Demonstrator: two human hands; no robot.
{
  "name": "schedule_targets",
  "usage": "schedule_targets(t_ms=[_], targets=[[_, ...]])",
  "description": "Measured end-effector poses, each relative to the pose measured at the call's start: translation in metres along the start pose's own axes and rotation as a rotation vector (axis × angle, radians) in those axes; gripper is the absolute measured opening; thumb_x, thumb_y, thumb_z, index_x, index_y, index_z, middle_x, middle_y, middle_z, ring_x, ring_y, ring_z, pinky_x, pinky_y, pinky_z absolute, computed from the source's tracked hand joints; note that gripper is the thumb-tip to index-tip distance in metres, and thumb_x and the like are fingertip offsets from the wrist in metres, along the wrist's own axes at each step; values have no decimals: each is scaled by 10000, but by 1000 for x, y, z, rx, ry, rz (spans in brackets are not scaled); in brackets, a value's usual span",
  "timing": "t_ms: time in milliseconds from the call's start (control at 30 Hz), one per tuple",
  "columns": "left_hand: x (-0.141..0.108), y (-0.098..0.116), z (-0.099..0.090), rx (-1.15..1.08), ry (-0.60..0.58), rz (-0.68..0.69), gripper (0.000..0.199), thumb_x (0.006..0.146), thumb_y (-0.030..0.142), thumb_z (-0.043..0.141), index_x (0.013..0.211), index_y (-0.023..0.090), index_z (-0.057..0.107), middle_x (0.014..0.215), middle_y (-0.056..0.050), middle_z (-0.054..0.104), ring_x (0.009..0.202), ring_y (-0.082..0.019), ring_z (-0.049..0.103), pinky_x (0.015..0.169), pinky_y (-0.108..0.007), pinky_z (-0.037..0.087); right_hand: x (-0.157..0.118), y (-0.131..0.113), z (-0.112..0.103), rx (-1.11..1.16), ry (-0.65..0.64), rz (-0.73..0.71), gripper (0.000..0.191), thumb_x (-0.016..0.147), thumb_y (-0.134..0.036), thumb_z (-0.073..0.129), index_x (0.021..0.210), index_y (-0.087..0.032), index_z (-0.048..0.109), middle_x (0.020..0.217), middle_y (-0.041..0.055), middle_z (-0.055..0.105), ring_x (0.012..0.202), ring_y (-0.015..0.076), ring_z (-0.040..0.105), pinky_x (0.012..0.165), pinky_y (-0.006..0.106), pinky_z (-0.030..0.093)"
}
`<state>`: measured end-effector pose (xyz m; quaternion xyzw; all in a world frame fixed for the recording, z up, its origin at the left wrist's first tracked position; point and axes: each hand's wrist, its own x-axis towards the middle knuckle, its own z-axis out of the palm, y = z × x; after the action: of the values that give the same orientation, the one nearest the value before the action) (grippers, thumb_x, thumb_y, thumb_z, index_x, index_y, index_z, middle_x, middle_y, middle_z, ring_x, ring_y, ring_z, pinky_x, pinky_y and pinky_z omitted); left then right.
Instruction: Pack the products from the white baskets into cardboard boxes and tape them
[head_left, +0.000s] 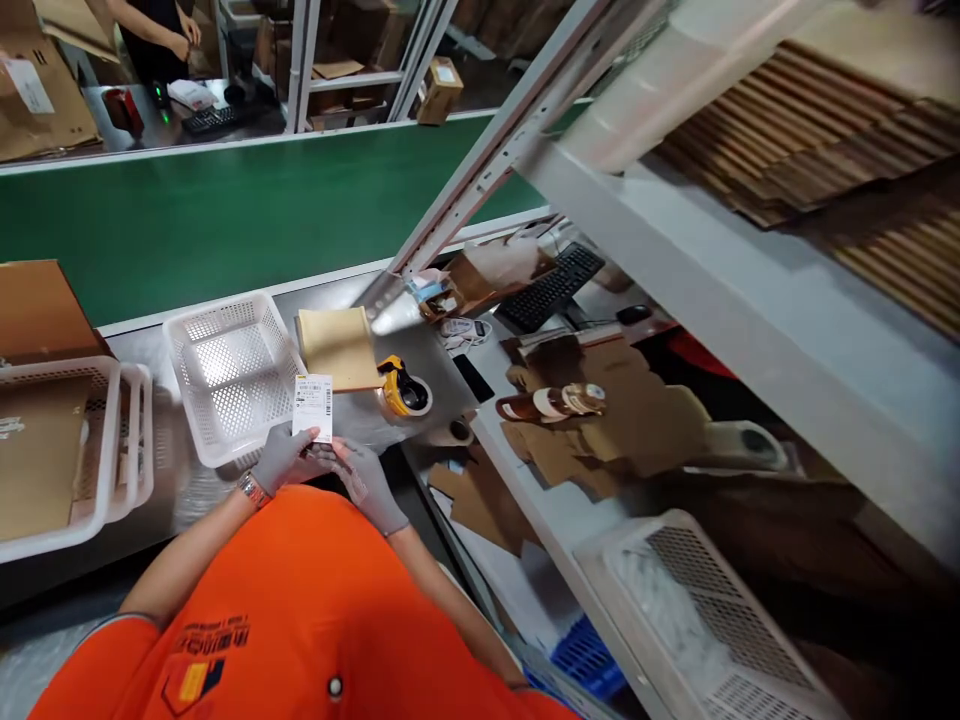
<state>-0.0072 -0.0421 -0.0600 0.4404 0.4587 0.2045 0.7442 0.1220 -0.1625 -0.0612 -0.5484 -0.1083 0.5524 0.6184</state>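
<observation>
A white printed shipping label [313, 405] with barcodes is held upright in front of my body. My left hand [289, 455], in a grey glove with bare fingertips, pinches its bottom edge. At the label's lower right corner, my right hand [366, 480], gloved alike, has its thumb and fingers closed on it. Just beyond the label lies a tan padded envelope [339, 345] on the metal table. A yellow and black tape dispenser [405, 388] sits to the right of the envelope. On the left stands a white perforated basket [225, 375] with nothing visible inside.
Stacked white baskets [112, 450] with cardboard stand at the left. A green conveyor belt [247, 195] runs behind the table. To the right are a keyboard [551, 287], a bottle [551, 403] on cardboard and a shelf post [480, 190]. Another person's hands [185, 40] show across the belt.
</observation>
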Motion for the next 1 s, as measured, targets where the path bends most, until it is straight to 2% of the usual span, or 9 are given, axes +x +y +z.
schedule_targets(t_ms=[167, 367, 567, 767, 833, 900, 1000], targets=[[3, 0, 20, -37, -10, 16, 597, 687, 580, 1027, 1035, 120, 874, 961, -123, 883, 747, -212, 762, 665, -306, 599, 0, -18, -12, 49, -49, 23, 553, 721, -711, 1001, 999, -255, 859, 989, 103, 874, 937, 315, 836, 962, 490, 692], [7, -5, 53, -39, -17, 22, 649, 675, 605, 1039, 1052, 105, 872, 971, -135, 883, 741, -204, 765, 640, -295, 604, -6, -38, -42, 18, -61, -20, 542, 743, -717, 988, 992, -254, 853, 997, 96, 872, 988, 317, 830, 951, 479, 686], [6, -10, 81, -16, -5, 18, 621, 683, 552, 1042, 1079, 111, 857, 995, -135, 881, 717, -190, 742, 628, -298, 604, -4, -39, -75, -24, -66, -74, 518, 769, -711, 974, 967, -242, 877, 994, 92, 873, 1051, 324, 820, 975, 479, 674], [5, -17, 106, 51, -30, -28, 554, 721, 545, 994, 1022, 112, 829, 927, -139, 851, 728, -210, 737, 651, -312, 594, -4, -33, -104, -12, 0, -63, 549, 719, -726, 992, 918, -228, 879, 961, 73, 868, 884, 254, 784, 858, 409, 657], [4, -18, 113, 116, -47, -27, 539, 765, 526, 963, 1078, 110, 822, 1012, -167, 853, 796, -242, 757, 703, -347, 613, -4, -31, -112, 0, 17, -53, 522, 729, -704, 989, 907, -228, 869, 928, 65, 855, 834, 237, 767, 806, 390, 649], [2, -18, 119, 232, 4, 32, 510, 792, 449, 952, 1160, 126, 806, 1145, -189, 839, 952, -291, 778, 834, -411, 641, -6, -30, -119, 20, 40, -52, 517, 721, -700, 986, 875, -225, 852, 894, 59, 837, 790, 222, 744, 768, 376, 639], [-3, -15, 127, 485, 104, 278, 481, 791, 303, 944, 1236, 188, 800, 1333, -181, 781, 1299, -355, 713, 1146, -517, 579, -7, -27, -128, 34, 79, -79, 540, 712, -725, 972, 820, -215, 829, 878, 62, 823, 776, 219, 732, 738, 368, 624]])
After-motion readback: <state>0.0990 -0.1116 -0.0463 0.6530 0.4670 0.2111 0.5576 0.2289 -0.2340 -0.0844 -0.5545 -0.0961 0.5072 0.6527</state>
